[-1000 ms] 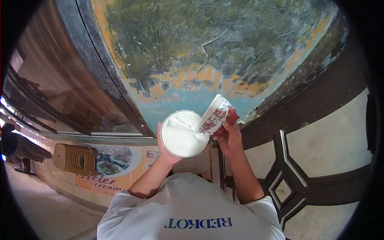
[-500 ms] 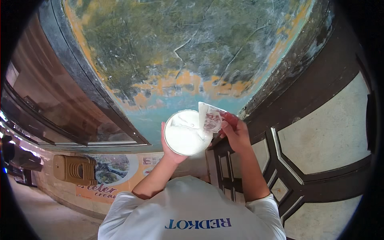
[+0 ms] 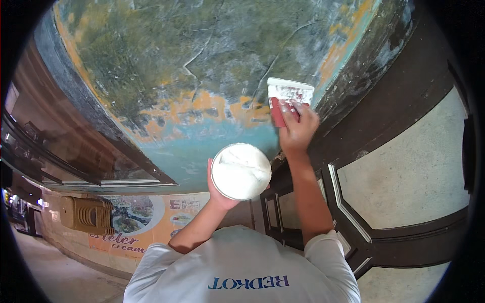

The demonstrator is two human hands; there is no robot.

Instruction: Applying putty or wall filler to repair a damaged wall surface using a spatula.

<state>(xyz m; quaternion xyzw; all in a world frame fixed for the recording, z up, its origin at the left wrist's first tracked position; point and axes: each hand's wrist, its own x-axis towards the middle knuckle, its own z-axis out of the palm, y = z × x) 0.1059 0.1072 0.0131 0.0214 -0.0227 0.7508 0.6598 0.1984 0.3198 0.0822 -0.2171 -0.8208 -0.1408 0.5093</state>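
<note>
A round tub of white putty (image 3: 241,171) rests in my left hand (image 3: 221,198), whose fingers wrap round its side from below. The putty has a smooth, slightly ridged surface. My right hand (image 3: 299,126) grips a red putty knife (image 3: 277,112), a flat scraper with white putty smeared along its wide edge. That scraper is up by the right part of the wall (image 3: 202,70), which has worn green, orange and light blue paint with cracks. Whether its edge touches the wall I cannot tell.
To the left is a dark-framed window (image 3: 91,126). A dark wooden door with pale panels (image 3: 404,171) stands at the right. Further back on the left are a stack of brown plastic chairs (image 3: 86,214) and an orange printed banner (image 3: 126,241).
My right hand has moved the putty knife up and away from the tub to the wall. Putty now covers its edge. The tub has shifted slightly right and down in the view.
</note>
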